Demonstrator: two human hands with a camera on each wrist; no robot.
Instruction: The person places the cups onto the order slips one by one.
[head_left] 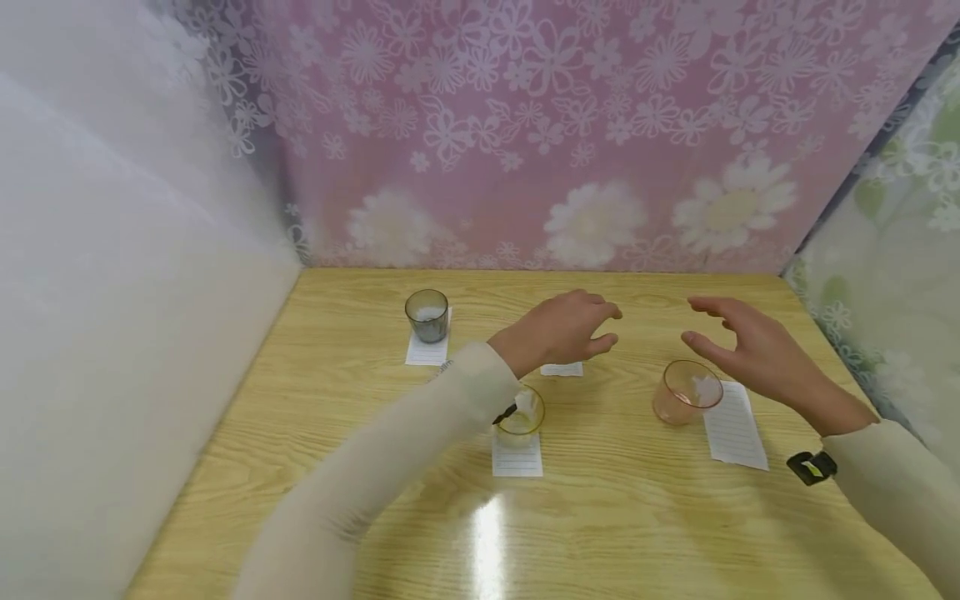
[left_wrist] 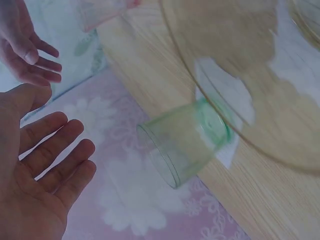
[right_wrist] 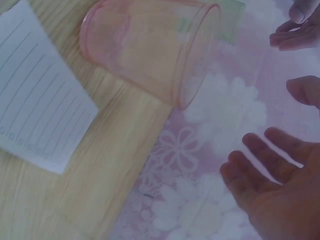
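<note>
My left hand (head_left: 566, 329) hovers over the middle of the table, fingers loosely bent with nothing in them. A green glass (left_wrist: 185, 140), which the left hand hides in the head view, stands upright on a paper slip. Above and right of the orange-pink glass (head_left: 677, 402) is my right hand (head_left: 761, 354), its fingers relaxed and thumb apart, holding nothing. That glass stands upright beside a lined paper slip (head_left: 737, 427). Under the left forearm, a yellow glass (head_left: 531, 423) stands on another slip (head_left: 517, 460), partly covered by the sleeve.
A grey glass (head_left: 429, 323) stands on a paper slip (head_left: 426, 353) at the back left of the wooden table (head_left: 645, 517). White material shows in the grey, yellow and pink glasses. A pink flowered panel (head_left: 495, 167) closes the back, with pale panels at both sides.
</note>
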